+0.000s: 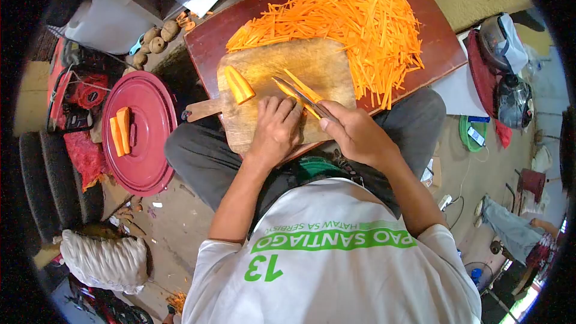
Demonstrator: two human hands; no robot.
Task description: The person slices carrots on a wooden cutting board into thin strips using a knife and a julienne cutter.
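The right hand (pixel 358 135) gripped a knife (pixel 307 101) while the left hand (pixel 275 129) bunched its fingers beside cut carrot (pixel 303 86) on a wooden board (pixel 261 63) (any pinch was hidden); probably light, stiff and slick, it was best held along its sides.

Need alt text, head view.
A person's right hand holds a knife among carrot pieces on a wooden cutting board, the left hand close to the knife. A big heap of carrot sticks lies beyond, on a red table.
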